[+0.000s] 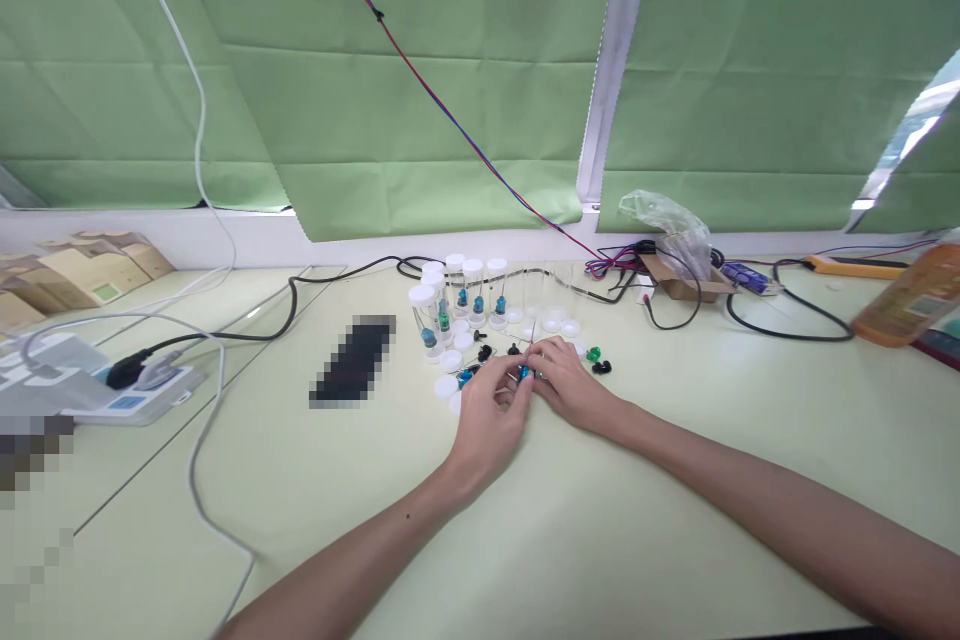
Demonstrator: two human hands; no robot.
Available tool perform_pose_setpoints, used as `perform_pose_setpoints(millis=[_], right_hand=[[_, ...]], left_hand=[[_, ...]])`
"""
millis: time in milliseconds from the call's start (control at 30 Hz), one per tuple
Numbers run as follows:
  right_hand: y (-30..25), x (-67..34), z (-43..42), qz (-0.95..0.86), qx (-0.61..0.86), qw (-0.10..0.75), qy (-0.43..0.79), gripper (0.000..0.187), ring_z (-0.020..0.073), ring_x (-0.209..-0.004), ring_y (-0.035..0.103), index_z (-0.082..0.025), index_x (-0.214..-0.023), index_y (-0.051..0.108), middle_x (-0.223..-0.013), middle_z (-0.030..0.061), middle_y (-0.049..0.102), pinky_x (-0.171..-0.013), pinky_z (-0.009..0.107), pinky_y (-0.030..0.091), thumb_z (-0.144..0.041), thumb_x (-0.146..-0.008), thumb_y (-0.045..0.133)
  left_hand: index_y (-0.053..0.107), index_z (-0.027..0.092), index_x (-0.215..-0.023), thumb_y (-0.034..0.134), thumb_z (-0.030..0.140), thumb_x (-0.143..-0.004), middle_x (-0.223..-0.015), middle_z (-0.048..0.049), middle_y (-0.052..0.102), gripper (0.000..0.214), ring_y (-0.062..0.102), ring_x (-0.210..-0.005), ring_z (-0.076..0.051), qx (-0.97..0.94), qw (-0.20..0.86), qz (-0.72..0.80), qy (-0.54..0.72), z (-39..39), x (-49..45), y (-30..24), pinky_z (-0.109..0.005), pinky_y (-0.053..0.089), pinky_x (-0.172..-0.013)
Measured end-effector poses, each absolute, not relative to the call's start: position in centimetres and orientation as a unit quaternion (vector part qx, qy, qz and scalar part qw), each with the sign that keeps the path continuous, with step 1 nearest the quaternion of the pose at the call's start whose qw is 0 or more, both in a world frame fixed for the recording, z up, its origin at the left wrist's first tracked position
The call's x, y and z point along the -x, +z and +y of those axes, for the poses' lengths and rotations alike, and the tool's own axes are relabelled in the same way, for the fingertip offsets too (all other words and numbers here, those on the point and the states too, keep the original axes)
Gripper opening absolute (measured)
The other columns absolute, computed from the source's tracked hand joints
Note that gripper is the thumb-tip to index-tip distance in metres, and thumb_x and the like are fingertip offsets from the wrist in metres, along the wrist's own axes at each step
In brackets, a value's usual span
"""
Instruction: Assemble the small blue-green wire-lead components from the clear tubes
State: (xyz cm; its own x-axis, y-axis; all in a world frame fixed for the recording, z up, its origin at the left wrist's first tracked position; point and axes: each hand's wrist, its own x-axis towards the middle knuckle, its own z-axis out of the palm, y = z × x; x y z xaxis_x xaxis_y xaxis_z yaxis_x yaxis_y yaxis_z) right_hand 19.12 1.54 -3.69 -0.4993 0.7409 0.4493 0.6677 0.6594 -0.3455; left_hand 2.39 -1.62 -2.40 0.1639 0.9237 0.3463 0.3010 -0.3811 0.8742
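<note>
My left hand (491, 412) pinches a small blue part (523, 373) between thumb and fingertips, just above the table. From its right side my right hand (568, 386) closes in on the same part, fingers bent together. A thin rod (532, 332) sticks up between the hands; its lower end is hidden by fingers. Behind them stand clear tubes with white caps (473, 265), several holding blue pieces with thin rods and one a green piece (444, 322). Loose white caps (451, 361), black pieces (601, 367) and a green piece (593, 354) lie around the hands.
A pixelated dark rectangle (354, 362) lies left of the tubes. Further left is a white power strip (142, 400) with cables. Cardboard boxes (105, 270) stand at the back left. At the right are an open carton with a plastic bag (671, 230), black cables and an orange bottle (911, 295).
</note>
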Motion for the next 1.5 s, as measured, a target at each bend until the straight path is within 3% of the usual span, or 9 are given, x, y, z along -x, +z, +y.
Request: perform_pose_setpoints(millis=[400,833,1167,1500], right_hand=[[-3.44,-19.06,1.42,-0.86,0.413,0.292,0.067,0.01,0.0248,-0.108,0.046,-0.02,-0.103,0.058,-0.109,0.0082,0.06,-0.09,0.04,0.039,-0.022,-0.096,0.05],[-3.7,-19.16,1.48,-0.855,0.416,0.306,0.047,0.016,0.0246,-0.106,0.047,-0.021,-0.1,0.059,-0.108,0.0092,0.06,-0.089,0.042,0.04,-0.021,-0.098,0.043],[-3.83,-19.18,1.5,-0.853,0.419,0.306,0.054,0.004,0.0237,-0.107,0.046,-0.021,-0.096,0.057,-0.109,0.0071,0.059,-0.091,0.04,0.039,-0.021,-0.095,0.053],[-3.77,-19.16,1.53,-0.852,0.424,0.303,0.059,0.007,0.024,-0.108,0.047,-0.021,-0.093,0.058,-0.109,0.0074,0.06,-0.091,0.04,0.038,-0.022,-0.096,0.052]], left_hand=[[0.064,0.02,-0.105,0.056,0.034,-0.089,-0.089,-0.0061,0.066,0.023,0.06,-0.068,-0.014,-0.684,0.339,0.442,0.47,-1.75,-2.46,-2.21,-0.026,0.051,-0.06],[0.061,0.018,-0.101,0.062,0.04,-0.083,-0.067,-0.0003,0.061,0.028,0.055,-0.051,-0.012,-0.593,0.41,0.457,0.521,-1.14,-2.33,-2.01,-0.024,0.045,-0.048],[0.06,0.017,-0.101,0.06,0.038,-0.085,-0.063,0.0016,0.058,0.027,0.053,-0.05,-0.011,-0.602,0.412,0.458,0.508,-1.38,-2.45,-1.78,-0.023,0.045,-0.049],[0.06,0.018,-0.1,0.061,0.04,-0.084,-0.061,0.0023,0.057,0.027,0.054,-0.05,-0.012,-0.601,0.42,0.451,0.509,-1.38,-2.44,-1.83,-0.024,0.044,-0.049]])
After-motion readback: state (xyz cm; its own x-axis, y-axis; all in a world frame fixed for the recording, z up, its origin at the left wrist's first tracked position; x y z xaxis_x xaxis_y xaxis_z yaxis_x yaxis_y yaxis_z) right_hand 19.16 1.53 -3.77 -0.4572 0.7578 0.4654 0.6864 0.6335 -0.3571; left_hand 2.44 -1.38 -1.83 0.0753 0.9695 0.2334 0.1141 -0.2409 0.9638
